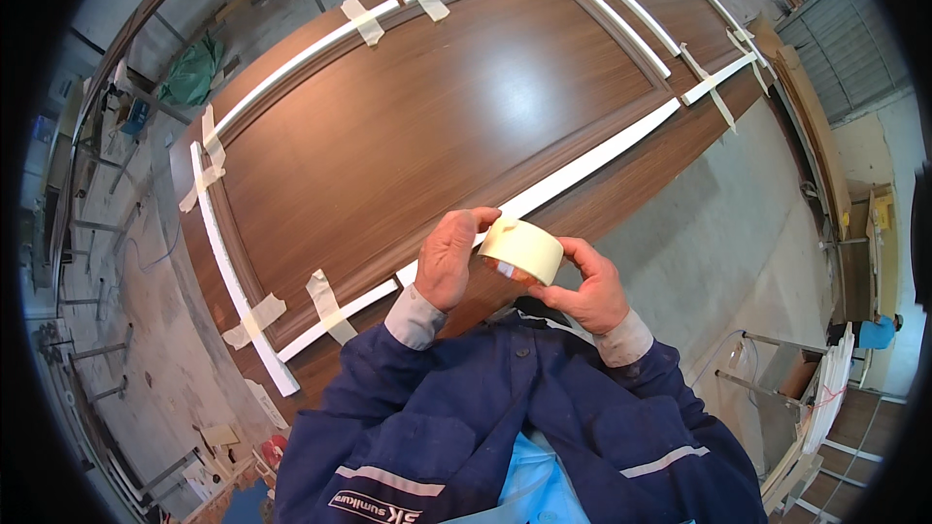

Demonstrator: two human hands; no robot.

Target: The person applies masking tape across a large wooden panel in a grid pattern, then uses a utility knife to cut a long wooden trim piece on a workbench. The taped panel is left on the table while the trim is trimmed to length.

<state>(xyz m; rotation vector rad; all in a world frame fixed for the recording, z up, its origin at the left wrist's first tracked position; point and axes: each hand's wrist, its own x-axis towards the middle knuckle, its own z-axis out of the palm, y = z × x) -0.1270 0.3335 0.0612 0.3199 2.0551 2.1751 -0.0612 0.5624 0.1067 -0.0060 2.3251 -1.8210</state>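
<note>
A cream roll of masking tape [524,249] is held between my two hands, just above the near edge of a brown wood-grain door panel [417,126]. My right hand [589,288] grips the roll's right side with thumb and fingers. At its upper left edge, the fingers of my left hand [449,254] are closed against the tape; whether they pinch a loose end is hidden. Beneath the hands runs a white strip [592,160] along the panel's moulding. Further white strips frame the panel, several fixed with pieces of masking tape [330,306].
A shorter taped white strip [718,78] lies to the right. On the floor at left are metal stands and a green sheet [191,71]. A stand with white boards [825,388] is at lower right, near a person in blue [877,332].
</note>
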